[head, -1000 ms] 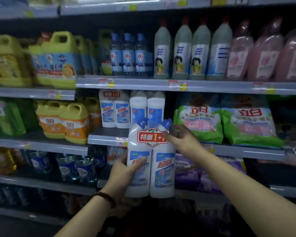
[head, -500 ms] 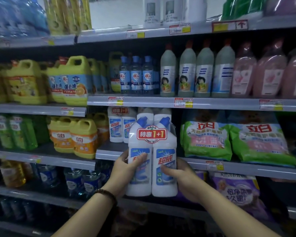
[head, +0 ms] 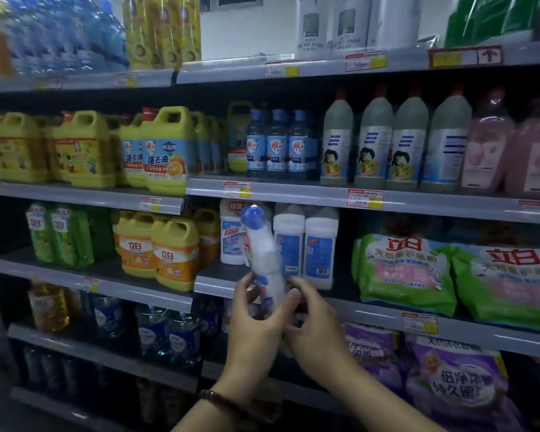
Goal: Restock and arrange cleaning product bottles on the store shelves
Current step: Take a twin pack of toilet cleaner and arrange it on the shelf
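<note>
Both hands on one white bottle (head: 264, 254): blue cap up, blurred, tilted left, held in front of the middle shelf (head: 214, 285) edge and not yet set down. Left hand (head: 256, 325) has its fingers curled round the lower part; right hand (head: 315, 325) grips the same low end from the right. Single or taped pair: cannot tell.

Risks:
- The grip is all at the bottom, so the top can swing.
- The cap sits close under the upper shelf rail (head: 293, 191) and could snag there.
- Pushing it in tilted could topple the standing white bottles (head: 320, 244) behind.

Counts, front rows:
- standing white bottles: 3
- grey bottles (head: 373, 141): 4
- small blue bottles (head: 276, 145): 3
- orange jugs (head: 175, 251): 2, more behind
- green bags (head: 402, 269): 2
</note>
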